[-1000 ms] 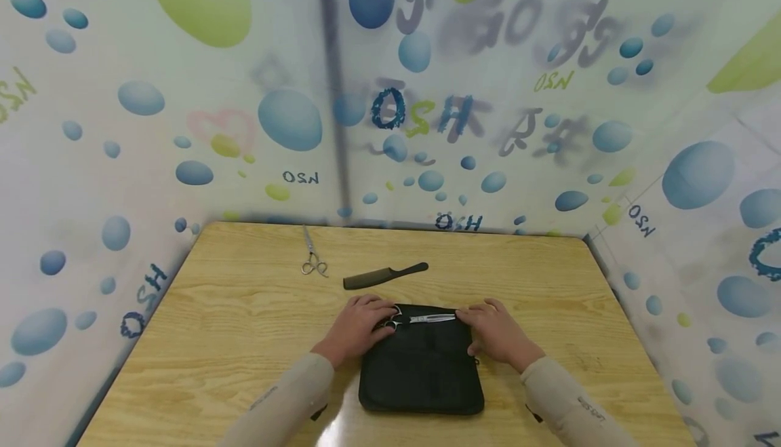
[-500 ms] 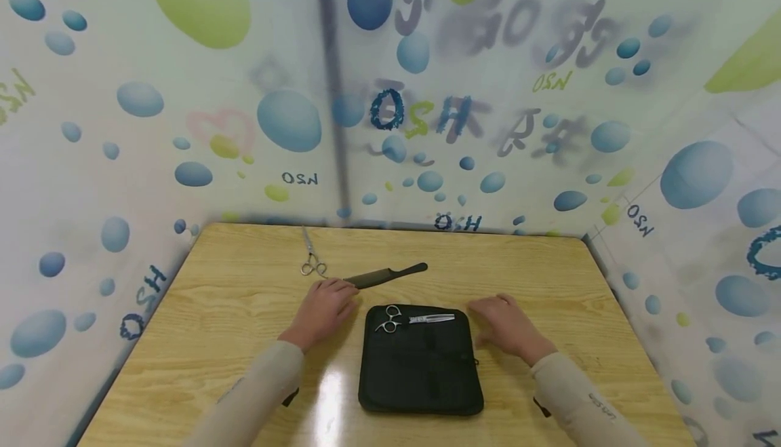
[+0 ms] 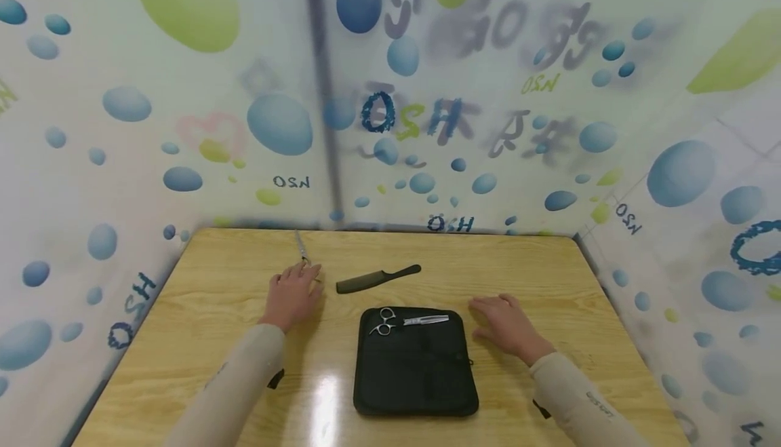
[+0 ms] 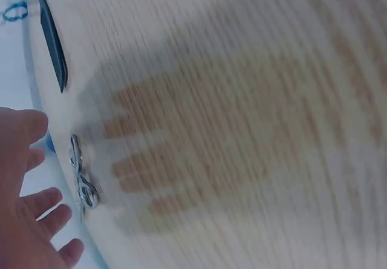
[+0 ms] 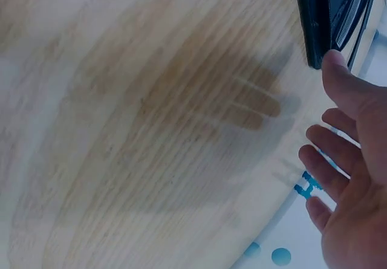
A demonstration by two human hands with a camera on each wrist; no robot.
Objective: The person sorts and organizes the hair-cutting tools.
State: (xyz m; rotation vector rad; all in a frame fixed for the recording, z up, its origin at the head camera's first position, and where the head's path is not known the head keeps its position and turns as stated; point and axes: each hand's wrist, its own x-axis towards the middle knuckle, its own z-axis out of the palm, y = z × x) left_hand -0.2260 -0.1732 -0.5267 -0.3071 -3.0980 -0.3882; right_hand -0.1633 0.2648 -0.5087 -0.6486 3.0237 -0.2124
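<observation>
My left hand (image 3: 291,296) reaches over the table's left side, fingers spread and holding nothing. Just beyond its fingertips lies a pair of silver hair scissors (image 3: 301,245), the finger rings mostly covered by the hand in the head view. In the left wrist view a gap shows between the hand (image 4: 30,202) and the scissors (image 4: 83,184). A flat black tool case (image 3: 415,372) lies at front centre, with thinning scissors (image 3: 425,320) across its far part. Beside the case's right edge hovers my right hand (image 3: 508,328), fingers loosely extended around nothing.
A dark comb (image 3: 378,279) lies behind the case, to the right of the left hand. The wooden table (image 3: 537,264) ends at a wall hung with a patterned sheet (image 3: 488,148).
The left hand has left the case and the thinning scissors and moved left and away, to the other scissors. The right hand has come off the case's edge, slightly to the right.
</observation>
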